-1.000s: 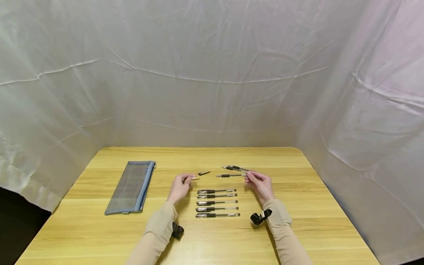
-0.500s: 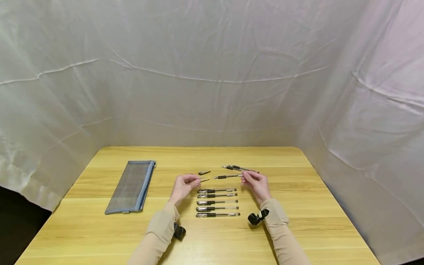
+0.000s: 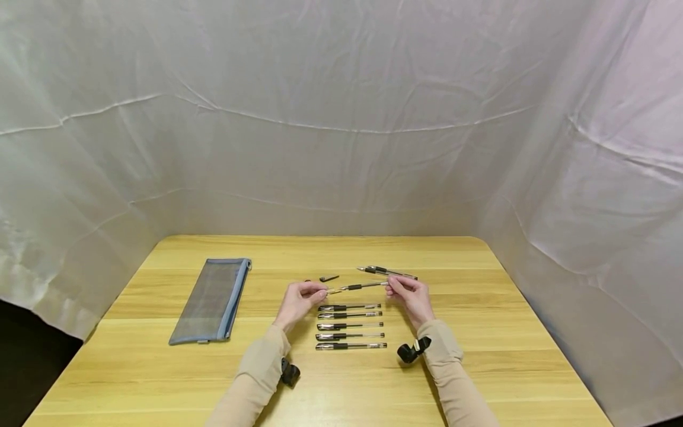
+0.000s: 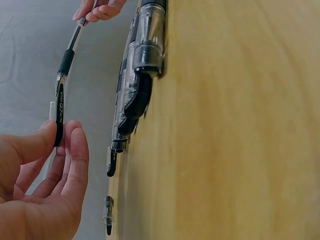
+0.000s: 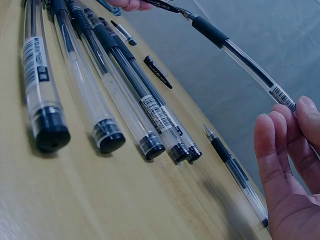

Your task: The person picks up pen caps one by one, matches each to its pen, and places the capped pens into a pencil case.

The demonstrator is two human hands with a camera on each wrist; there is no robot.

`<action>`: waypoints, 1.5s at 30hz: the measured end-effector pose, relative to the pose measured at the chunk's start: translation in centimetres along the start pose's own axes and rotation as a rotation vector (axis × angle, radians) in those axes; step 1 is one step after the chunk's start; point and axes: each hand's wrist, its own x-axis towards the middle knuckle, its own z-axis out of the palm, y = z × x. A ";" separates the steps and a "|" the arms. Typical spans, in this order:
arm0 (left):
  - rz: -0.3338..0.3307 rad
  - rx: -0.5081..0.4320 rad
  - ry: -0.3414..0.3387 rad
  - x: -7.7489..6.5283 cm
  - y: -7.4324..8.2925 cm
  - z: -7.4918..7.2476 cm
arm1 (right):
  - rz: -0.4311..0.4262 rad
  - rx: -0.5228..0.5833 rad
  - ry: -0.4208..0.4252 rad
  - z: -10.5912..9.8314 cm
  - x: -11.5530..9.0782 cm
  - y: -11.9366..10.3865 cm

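Observation:
My left hand [image 3: 297, 303] pinches a clear pen cap with a black clip [image 4: 59, 112] between thumb and fingertips. Opposite it, my right hand [image 3: 414, 298] grips the tail end of a clear gel pen with a black rubber grip [image 5: 250, 65]. The pen's bare tip points left and meets the cap's mouth, with both raised over the table. Just below the hands in the head view lies a row of several capped gel pens [image 3: 349, 327], clips to the left.
Behind the held pen lie uncapped pens [image 3: 392, 273] close together. A loose black-clipped cap [image 3: 329, 279] rests left of them. A grey mesh zip pouch with blue edges [image 3: 210, 302] lies flat on the wooden table [image 3: 133, 367] at left. Pale cloth [image 3: 341, 166] hangs behind the table.
The right hand has moved left with the pen, and the left hand has shifted slightly right with the cap. The gap between pen tip and cap has closed.

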 end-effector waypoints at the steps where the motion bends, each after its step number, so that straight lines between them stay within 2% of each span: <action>1: 0.001 -0.001 -0.006 0.0 0.0 0.0 | 0.003 -0.003 0.000 0.0 0.0 0.0; 10: 0.008 -0.012 -0.048 0.0 0.0 -0.1 | 0.014 -0.033 0.003 0.1 0.1 0.1; 17: 0.039 -0.012 -0.082 0.0 0.3 0.0 | -0.030 -0.034 -0.018 -0.1 0.2 0.4; 34: 0.043 0.011 -0.092 0.1 0.0 0.2 | -0.036 -0.026 -0.053 0.2 0.1 0.5; 45: 0.042 0.001 -0.097 0.1 -0.1 0.3 | 0.016 -0.030 -0.086 0.6 -0.2 0.3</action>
